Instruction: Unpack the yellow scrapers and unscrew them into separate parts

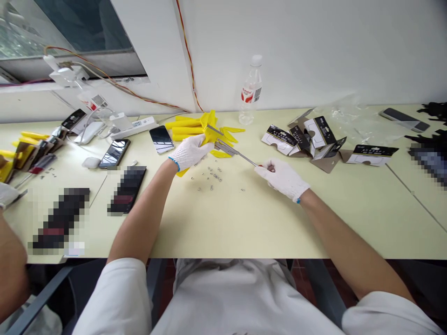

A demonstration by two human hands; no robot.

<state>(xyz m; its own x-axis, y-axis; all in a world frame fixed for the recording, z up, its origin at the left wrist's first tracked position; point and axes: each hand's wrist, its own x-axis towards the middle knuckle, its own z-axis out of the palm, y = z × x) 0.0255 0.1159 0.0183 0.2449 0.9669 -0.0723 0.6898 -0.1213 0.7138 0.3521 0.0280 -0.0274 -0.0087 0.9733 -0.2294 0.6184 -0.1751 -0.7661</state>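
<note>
My left hand [191, 151], in a white knit glove, is closed around a yellow-handled tool [210, 132] with bare metal parts [226, 147] jutting to the right. My right hand [282, 178], gloved the same way, grips a screwdriver [248, 159] with a bit of red handle showing; its shaft slants up-left and its tip meets the metal parts. Exactly where the tip sits is too small to tell. Several yellow handles [186, 130] lie behind my left hand, and flat yellow pieces [228, 135] lie beside them. Small metal bits [215, 176] are scattered on the table below.
A water bottle [250, 93] stands by the wall. Cardboard packages [317, 135] and clear plastic [356, 118] lie to the right. On the left are phones [114, 153], a power strip [139, 124] and more yellow handles [26, 144]. Another person's gloved hand [7, 194] shows at the left edge.
</note>
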